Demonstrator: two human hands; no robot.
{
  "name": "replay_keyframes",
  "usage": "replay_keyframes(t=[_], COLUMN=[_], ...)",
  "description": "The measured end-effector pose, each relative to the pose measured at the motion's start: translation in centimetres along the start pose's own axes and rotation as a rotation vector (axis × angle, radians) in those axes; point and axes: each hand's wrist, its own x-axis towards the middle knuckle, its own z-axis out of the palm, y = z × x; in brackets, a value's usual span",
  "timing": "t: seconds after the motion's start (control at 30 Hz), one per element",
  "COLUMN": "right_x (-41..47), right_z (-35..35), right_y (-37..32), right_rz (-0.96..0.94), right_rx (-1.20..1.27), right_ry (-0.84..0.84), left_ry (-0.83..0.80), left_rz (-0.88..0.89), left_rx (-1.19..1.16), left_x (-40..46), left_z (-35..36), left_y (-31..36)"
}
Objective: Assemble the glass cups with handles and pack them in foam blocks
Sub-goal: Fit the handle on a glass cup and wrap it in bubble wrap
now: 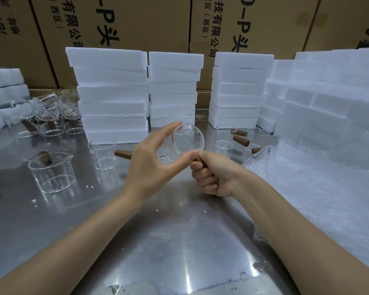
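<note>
At centre, the left hand (149, 167) pinches the glass cup (186, 142) by its rim while, at its four o'clock, the right hand (211, 177) fists the wooden handle (199, 160). The joint is hidden, perhaps half-seated; over-twisting could crack it.

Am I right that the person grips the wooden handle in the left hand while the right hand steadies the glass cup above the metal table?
Not quite: the hands are swapped. In the head view the right hand grips the wooden handle, and the left hand steadies the glass cup between thumb and fingers. The rest holds: it happens above the metal table.
</note>
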Motion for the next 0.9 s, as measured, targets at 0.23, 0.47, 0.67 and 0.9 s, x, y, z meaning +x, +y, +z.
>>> replay_keyframes(t=[0.23,0.47,0.67,0.9], right_x=[0.5,0.7,0.6,0.1], right_z=[0.4,1.9,1.7,1.5], right_y=[0.5,0.2,0.7,0.5], right_rz=[-0.063,-0.273,-0.528,-0.706], right_rx=[-0.167,-0.447,-0.675,-0.960], right_ry=[0.223,0.477,0.697,0.798], left_ry=[0.029,0.164,0.229,-0.216], left_rz=[-0.093,-0.235,-0.406,-0.705], left_rx=[-0.032,-0.090,-0.315,-0.444], left_x=[-0.2,-0.2,0.9,0.0], left_z=[0.3,0.8,0.3,0.7], left_y=[0.0,-0.2,-0.7,-1.0])
